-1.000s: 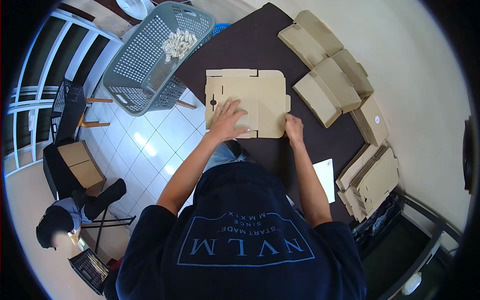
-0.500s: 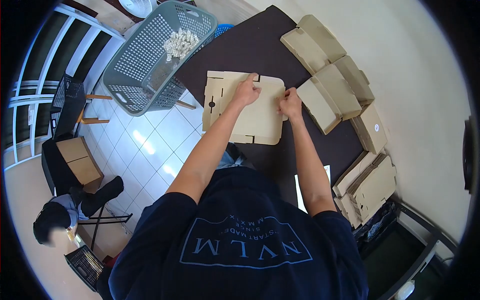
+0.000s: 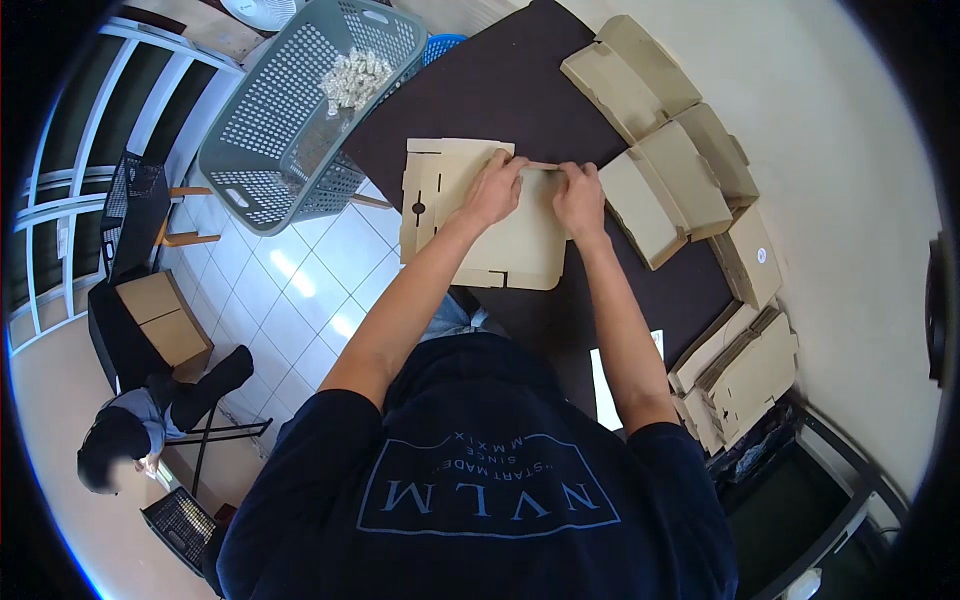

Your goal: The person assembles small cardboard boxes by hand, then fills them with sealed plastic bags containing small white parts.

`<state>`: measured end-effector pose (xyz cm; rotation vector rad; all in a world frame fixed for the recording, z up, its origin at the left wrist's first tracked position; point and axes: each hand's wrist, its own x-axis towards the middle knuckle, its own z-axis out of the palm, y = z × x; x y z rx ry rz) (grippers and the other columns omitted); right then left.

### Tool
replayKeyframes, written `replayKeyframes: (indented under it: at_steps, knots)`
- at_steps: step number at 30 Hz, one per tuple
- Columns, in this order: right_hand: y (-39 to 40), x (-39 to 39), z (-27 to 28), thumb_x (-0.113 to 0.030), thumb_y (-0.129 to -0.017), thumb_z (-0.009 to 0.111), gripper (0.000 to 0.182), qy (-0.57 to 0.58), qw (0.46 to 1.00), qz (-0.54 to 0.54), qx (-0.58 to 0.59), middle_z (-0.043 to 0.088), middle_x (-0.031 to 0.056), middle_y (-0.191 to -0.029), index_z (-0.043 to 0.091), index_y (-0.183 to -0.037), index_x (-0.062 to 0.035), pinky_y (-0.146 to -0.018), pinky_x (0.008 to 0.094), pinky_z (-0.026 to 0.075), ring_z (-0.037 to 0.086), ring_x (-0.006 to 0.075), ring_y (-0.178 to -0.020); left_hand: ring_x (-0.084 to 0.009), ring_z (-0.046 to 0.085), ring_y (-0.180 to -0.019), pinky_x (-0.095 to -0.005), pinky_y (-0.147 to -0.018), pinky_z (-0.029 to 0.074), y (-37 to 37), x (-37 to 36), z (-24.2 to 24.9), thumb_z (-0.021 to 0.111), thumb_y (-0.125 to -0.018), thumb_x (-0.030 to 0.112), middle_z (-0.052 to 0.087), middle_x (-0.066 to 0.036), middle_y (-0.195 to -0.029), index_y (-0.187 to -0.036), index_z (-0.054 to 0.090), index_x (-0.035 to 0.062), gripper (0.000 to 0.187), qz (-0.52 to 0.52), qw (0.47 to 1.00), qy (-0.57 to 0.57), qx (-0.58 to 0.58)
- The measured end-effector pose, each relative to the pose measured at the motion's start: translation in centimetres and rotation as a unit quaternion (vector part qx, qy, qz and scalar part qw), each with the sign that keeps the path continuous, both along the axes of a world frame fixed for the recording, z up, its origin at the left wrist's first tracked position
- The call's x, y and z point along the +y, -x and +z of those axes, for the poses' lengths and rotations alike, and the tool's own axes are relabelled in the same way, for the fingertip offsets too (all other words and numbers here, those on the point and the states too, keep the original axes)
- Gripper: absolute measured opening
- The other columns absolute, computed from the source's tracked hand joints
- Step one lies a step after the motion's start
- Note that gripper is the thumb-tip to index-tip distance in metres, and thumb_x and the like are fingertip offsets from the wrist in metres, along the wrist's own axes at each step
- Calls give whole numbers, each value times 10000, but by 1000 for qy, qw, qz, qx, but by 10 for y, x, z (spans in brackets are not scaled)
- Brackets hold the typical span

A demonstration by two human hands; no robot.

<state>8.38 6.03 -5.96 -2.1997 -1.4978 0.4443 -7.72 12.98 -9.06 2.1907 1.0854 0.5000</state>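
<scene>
A flat brown cardboard box blank (image 3: 510, 245) with slots and a round hole lies on the dark table in front of me. Its far side flap is bent upward between my hands. My left hand (image 3: 493, 190) has its fingers closed on the left end of that flap. At the flap's right end, my right hand (image 3: 579, 203) pinches the cardboard near the corner. Part of the flap is hidden behind my fingers.
Several folded open boxes (image 3: 665, 180) stand along the wall side of the dark table (image 3: 480, 80). Flat cardboard blanks (image 3: 750, 385) are stacked at the right. A grey-green basket (image 3: 300, 110) holds pale pieces. Another person (image 3: 125, 430) sits at lower left.
My right hand has moved from the blank's right edge to its far right corner. The far flap, flat before, is now raised between both hands.
</scene>
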Motion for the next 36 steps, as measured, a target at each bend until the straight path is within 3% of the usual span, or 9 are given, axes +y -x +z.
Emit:
replayKeyframes:
  at_steps: [3, 4, 5, 8, 21, 27, 33, 35, 36]
  knots:
    - [18, -8, -8, -97, -794, 569, 281, -45, 995, 47, -77, 579, 220, -1135, 657, -1032, 24, -893, 505, 466, 557, 408, -1049, -332, 549, -1048, -421, -893, 463, 4, -13, -5, 573, -836, 45, 526, -164, -1269, -1234, 569, 64, 399, -21, 998, -48, 23]
    - [25, -8, -16, -180, -889, 510, 356, -86, 988, 90, -90, 558, 237, -1226, 613, -1134, 56, -1016, 529, 378, 477, 411, -1203, -325, 531, -1078, -426, -920, 443, 4, -17, -7, 562, -837, 58, 531, -140, -1292, -1269, 554, 58, 431, -24, 993, -103, 42]
    - [33, -7, -24, -180, -889, 510, 356, -86, 988, 86, -90, 558, 237, -1226, 613, -1134, 56, -1016, 529, 378, 477, 411, -1203, -318, 512, -1107, -431, -946, 424, 4, -20, -9, 552, -839, 71, 535, -116, -1314, -1303, 540, 52, 464, -28, 985, -157, 61]
    - [38, -5, -34, -367, -1009, 319, 553, -23, 985, 129, -114, 442, 254, -1410, 449, -1365, 36, -1153, 503, 199, 340, 410, -1364, -270, 490, -1115, -417, -946, 392, 7, -22, -6, 500, -886, 143, 490, -67, -1408, -1321, 536, 52, 446, -45, 987, -126, 90]
    - [21, -13, -33, -475, -995, 316, 671, 32, 986, 123, -104, 320, 232, -1505, 357, -1431, 34, -1176, 483, 151, 259, 335, -1427, -230, 485, -1087, -371, -928, 393, 7, -22, 1, 524, -897, 238, 459, -25, -1458, -1361, 513, 49, 501, -73, 967, -170, 174]
    - [10, -6, -26, -501, -969, 379, 701, 68, 990, 113, -47, 351, 237, -1486, 379, -1410, 45, -1161, 501, 195, 260, 335, -1428, -255, 491, -1093, -372, -924, 404, 9, -27, 3, 559, -902, 281, 429, -43, -1475, -1391, 461, 50, 550, -82, 965, -168, 186]
    - [-2, -13, -17, -467, -946, 468, 658, 94, 975, 147, -136, 380, 238, -1467, 415, -1393, 13, -1145, 509, 235, 297, 400, -1395, -268, 444, -1173, -397, -971, 364, 7, -29, 7, 559, -912, 323, 338, -61, -1532, -1442, 391, 82, 606, -88, 962, -115, 233]
    - [-4, -6, -14, -396, -910, 567, 614, 100, 977, 155, -107, 397, 233, -1457, 451, -1361, 4, -1139, 505, 251, 306, 418, -1384, -307, 438, -1204, -435, -1004, 357, 4, -27, 10, 583, -898, 287, 312, -92, -1541, -1458, 358, 89, 635, -91, 965, -76, 235]
    - [0, -11, -14, -273, -842, 674, 571, 49, 984, 141, -96, 451, 228, -1410, 497, -1302, 15, -1135, 506, 260, 311, 414, -1380, -307, 438, -1204, -435, -1004, 357, 5, -23, 10, 583, -898, 287, 312, -92, -1541, -1458, 358, 89, 635, -89, 965, -81, 231]
